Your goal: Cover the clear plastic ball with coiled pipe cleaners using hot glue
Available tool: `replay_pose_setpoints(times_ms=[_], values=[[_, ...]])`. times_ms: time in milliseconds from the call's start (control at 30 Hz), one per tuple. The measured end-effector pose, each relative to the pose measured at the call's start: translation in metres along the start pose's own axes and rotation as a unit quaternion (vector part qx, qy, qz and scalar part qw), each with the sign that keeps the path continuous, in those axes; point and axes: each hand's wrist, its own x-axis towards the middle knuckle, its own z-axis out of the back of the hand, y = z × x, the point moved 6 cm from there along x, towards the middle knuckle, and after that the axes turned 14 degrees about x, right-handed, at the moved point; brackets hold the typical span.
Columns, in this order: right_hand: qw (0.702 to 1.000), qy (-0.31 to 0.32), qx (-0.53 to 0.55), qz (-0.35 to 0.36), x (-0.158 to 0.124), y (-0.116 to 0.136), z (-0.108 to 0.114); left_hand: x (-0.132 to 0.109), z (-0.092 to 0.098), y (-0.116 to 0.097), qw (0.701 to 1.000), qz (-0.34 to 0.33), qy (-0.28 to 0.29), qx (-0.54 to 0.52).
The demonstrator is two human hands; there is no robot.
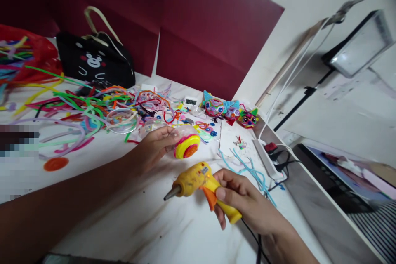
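Observation:
My right hand (238,194) is wrapped round the handle of a yellow hot glue gun (193,178) with an orange trigger. Its metal nozzle points left and slightly down, and a black cord trails from the handle. Just beyond it, my left hand (156,144) grips a clear plastic ball (172,139). Yellow, pink and orange coils (188,146) cover the side of the ball that faces right. The nozzle and the ball are apart. A flat orange disc (56,164) lies on the white table, left of my left forearm.
Tangled pipe cleaners (89,111) spread over the table's left and middle. Behind stand a black bag (95,62) and several decorated animal-face balls (213,106). Light-blue pipe cleaners (250,167) lie near a power strip (269,159) on the right. A small digital display (190,101) stands at the back.

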Motion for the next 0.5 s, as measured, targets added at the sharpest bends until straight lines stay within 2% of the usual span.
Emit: replay_pose_setpoints(times_ms=[100,300,400,500], values=[[0.999,-0.016,0.048,0.019,-0.001,0.009,-0.008,-0.002,-0.001,-0.001,1.0,-0.004,0.014,0.007],[0.991,-0.066,0.05,0.107,0.0,0.043,-0.025,-0.001,0.0,-0.002,0.999,-0.026,0.028,0.035],[0.983,-0.095,0.041,0.151,0.0,0.053,-0.026,0.0,-0.003,-0.003,0.998,-0.044,0.043,0.031],[0.979,-0.1,0.03,0.175,0.002,0.052,-0.021,-0.001,-0.007,-0.001,0.997,-0.037,0.067,0.026]])
